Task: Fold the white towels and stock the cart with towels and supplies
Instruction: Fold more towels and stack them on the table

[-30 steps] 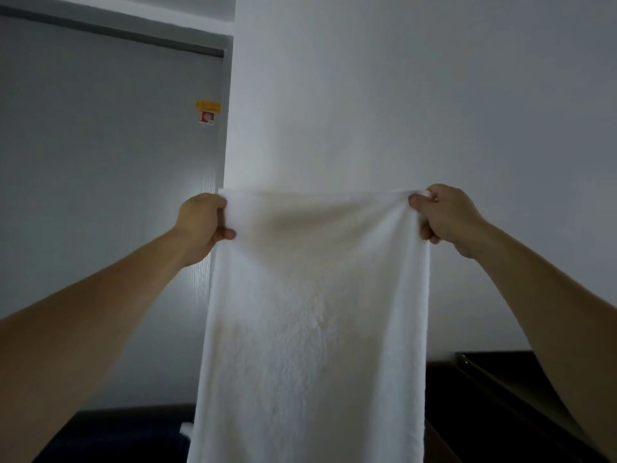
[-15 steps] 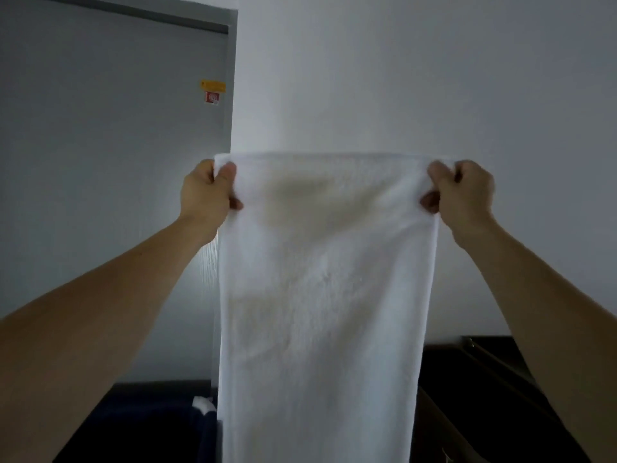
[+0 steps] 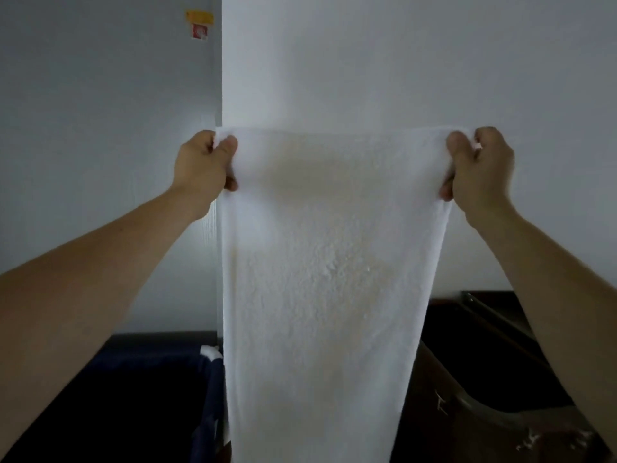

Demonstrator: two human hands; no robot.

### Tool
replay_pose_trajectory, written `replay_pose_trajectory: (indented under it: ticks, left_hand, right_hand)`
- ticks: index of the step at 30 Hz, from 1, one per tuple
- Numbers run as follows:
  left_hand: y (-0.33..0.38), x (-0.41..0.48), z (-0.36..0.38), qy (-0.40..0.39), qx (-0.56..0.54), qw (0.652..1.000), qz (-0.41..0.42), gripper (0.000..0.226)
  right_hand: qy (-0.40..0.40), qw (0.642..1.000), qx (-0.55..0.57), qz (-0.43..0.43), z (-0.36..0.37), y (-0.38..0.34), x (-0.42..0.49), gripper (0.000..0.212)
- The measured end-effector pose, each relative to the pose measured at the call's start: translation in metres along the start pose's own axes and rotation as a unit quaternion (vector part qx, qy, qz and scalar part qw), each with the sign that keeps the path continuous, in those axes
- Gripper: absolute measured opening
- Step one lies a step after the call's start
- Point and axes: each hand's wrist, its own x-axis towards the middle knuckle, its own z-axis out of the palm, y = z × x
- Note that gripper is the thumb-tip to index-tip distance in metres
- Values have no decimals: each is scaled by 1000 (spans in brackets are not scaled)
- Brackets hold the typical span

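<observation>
A white towel [image 3: 327, 279] hangs lengthwise in front of me, stretched flat between both hands at arm's length. My left hand [image 3: 203, 165] pinches its top left corner, thumb in front of the cloth. My right hand [image 3: 477, 168] pinches the top right corner the same way. The towel's lower end runs out of the bottom of the view.
A pale wall [image 3: 400, 61] stands straight ahead, with a grey door [image 3: 100, 128] to its left bearing a small yellow and red sticker [image 3: 199, 23]. A dark blue bag or bin [image 3: 140, 396] sits low on the left; a dark cart tray [image 3: 494, 362] sits low on the right.
My hands have spread farther apart and pulled the top edge of the towel taut. The view has tilted down a little, showing more of the bin and cart.
</observation>
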Motion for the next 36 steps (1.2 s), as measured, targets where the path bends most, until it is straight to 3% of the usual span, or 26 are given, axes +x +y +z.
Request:
replay_pose_trajectory:
  ticks: [6, 12, 25, 36]
  left_hand:
    - [-40, 2, 14, -50, 3, 993, -103, 23]
    - [-70, 12, 34, -38, 34, 988, -149, 28]
    - [-6, 46, 59, 30, -25, 999, -36, 16]
    - [18, -74, -9, -3, -69, 995, -78, 14]
  right_hand:
    - [-74, 995, -4, 68, 13, 32, -4, 20]
    - [-113, 984, 62, 127, 42, 72, -7, 20]
    - [-75, 983, 159, 58, 45, 77, 53, 26]
    - [-121, 977, 153, 80, -37, 41, -40, 24]
